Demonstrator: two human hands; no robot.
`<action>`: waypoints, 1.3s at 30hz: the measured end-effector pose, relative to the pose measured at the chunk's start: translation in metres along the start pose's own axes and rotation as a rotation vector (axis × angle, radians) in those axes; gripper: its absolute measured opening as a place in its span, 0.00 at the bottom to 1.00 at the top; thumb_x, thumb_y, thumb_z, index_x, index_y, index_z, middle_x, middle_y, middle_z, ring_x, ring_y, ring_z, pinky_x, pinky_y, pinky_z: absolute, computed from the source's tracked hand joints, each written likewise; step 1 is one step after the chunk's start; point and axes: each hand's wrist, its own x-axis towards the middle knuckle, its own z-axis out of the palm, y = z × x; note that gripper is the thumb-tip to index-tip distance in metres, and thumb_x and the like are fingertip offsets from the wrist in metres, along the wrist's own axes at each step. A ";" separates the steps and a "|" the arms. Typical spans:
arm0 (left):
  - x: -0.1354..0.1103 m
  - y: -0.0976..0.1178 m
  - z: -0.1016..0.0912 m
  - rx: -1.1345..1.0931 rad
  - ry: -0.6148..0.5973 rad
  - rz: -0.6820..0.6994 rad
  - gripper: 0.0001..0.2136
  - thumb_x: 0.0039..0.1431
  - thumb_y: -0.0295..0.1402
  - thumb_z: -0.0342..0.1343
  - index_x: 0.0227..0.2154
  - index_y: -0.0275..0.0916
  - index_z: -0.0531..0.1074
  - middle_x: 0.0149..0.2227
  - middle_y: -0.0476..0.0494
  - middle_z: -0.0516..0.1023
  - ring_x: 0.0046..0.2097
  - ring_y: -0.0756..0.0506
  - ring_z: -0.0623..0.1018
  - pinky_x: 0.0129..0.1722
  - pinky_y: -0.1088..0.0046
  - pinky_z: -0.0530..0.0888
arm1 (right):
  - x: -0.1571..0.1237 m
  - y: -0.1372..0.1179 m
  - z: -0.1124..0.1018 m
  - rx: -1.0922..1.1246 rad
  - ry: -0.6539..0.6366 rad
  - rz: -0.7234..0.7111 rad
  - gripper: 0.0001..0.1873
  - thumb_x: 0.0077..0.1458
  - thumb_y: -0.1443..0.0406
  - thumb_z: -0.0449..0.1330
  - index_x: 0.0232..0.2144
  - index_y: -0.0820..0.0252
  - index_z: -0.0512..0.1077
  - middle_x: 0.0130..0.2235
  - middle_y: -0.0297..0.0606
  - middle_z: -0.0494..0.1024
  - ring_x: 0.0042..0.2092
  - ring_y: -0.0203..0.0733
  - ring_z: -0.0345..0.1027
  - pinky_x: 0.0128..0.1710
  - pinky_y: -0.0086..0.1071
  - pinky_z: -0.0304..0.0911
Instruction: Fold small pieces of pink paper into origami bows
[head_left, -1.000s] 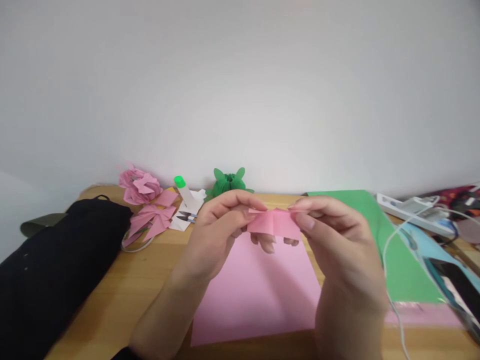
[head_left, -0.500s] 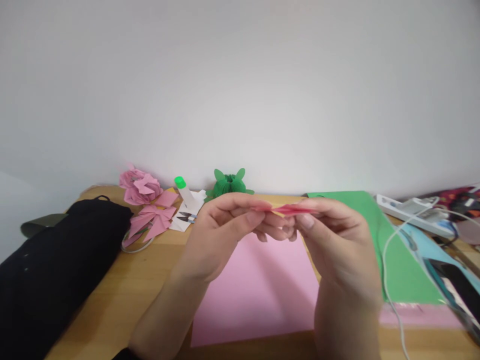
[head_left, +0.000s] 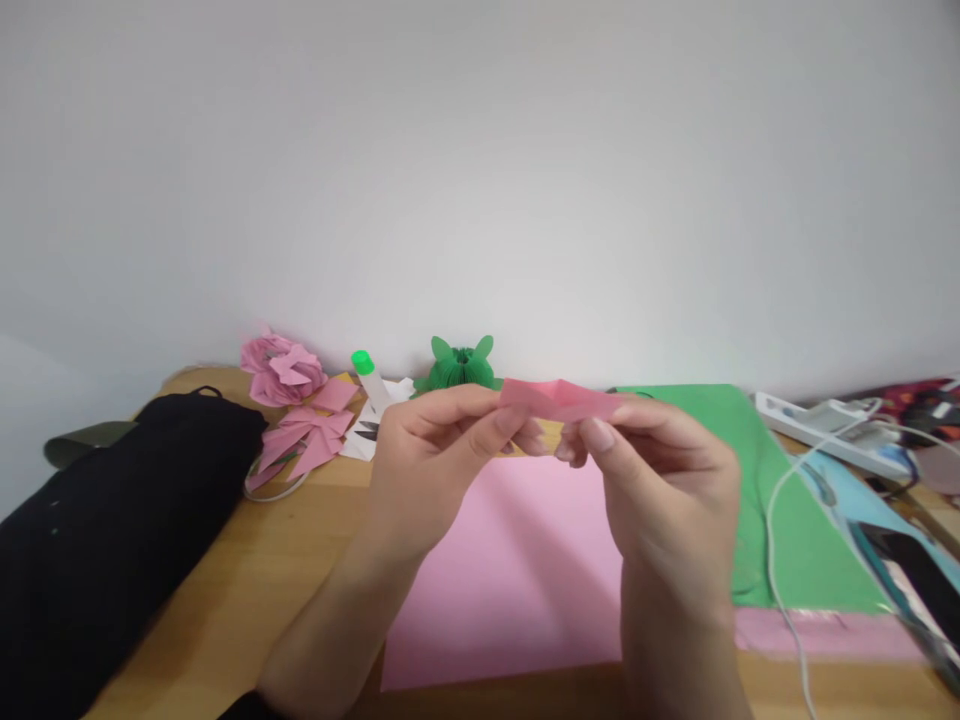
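Holding a small folded pink paper up in the air, over the big pink sheet by the front edge of the counter. Pinching its left end with the left hand and its right end with the right hand, fingers pressed tight. Lying long ways, left to right, equally near both hands.

- I'm looking at a home craft desk: a light wooden tabletop against a plain white wall.
- Pink folded-paper flowers, a green-capped glue stick and a white power strip lie about.
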 end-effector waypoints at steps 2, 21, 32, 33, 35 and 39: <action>-0.001 0.002 0.001 0.044 0.023 0.048 0.05 0.62 0.33 0.63 0.30 0.44 0.83 0.27 0.51 0.83 0.32 0.48 0.83 0.36 0.70 0.82 | 0.000 -0.001 -0.001 -0.036 -0.001 -0.030 0.08 0.55 0.70 0.69 0.33 0.49 0.81 0.30 0.29 0.83 0.28 0.34 0.76 0.29 0.30 0.75; -0.006 0.006 0.004 0.351 -0.003 0.256 0.04 0.62 0.28 0.61 0.32 0.42 0.80 0.31 0.54 0.84 0.33 0.53 0.81 0.34 0.80 0.77 | -0.008 -0.003 -0.001 -0.188 -0.048 -0.116 0.10 0.56 0.74 0.67 0.36 0.53 0.80 0.33 0.30 0.83 0.34 0.35 0.76 0.34 0.31 0.73; -0.002 0.002 0.007 0.092 -0.026 0.065 0.10 0.65 0.28 0.57 0.27 0.37 0.77 0.25 0.52 0.80 0.30 0.54 0.81 0.34 0.82 0.80 | 0.000 -0.001 0.005 -0.070 -0.012 0.100 0.07 0.57 0.68 0.67 0.26 0.57 0.79 0.23 0.28 0.78 0.24 0.28 0.71 0.25 0.21 0.70; -0.002 0.002 0.007 0.105 -0.018 0.067 0.11 0.65 0.28 0.57 0.26 0.37 0.77 0.25 0.52 0.80 0.30 0.54 0.81 0.33 0.83 0.80 | 0.000 -0.001 0.005 -0.071 -0.011 0.105 0.07 0.57 0.68 0.67 0.26 0.58 0.79 0.23 0.28 0.78 0.24 0.28 0.71 0.25 0.21 0.70; -0.002 0.001 0.007 0.133 -0.013 0.079 0.10 0.65 0.27 0.57 0.27 0.37 0.78 0.25 0.51 0.81 0.29 0.54 0.81 0.33 0.83 0.80 | -0.001 -0.001 0.005 -0.071 -0.010 0.109 0.07 0.57 0.67 0.67 0.26 0.58 0.79 0.23 0.29 0.79 0.24 0.28 0.71 0.25 0.21 0.70; -0.002 0.001 0.006 0.181 -0.035 0.108 0.09 0.62 0.24 0.58 0.28 0.38 0.79 0.26 0.53 0.83 0.30 0.54 0.83 0.33 0.83 0.81 | -0.002 0.000 0.004 -0.074 -0.010 0.093 0.06 0.58 0.67 0.66 0.28 0.57 0.79 0.25 0.30 0.81 0.25 0.29 0.71 0.26 0.22 0.70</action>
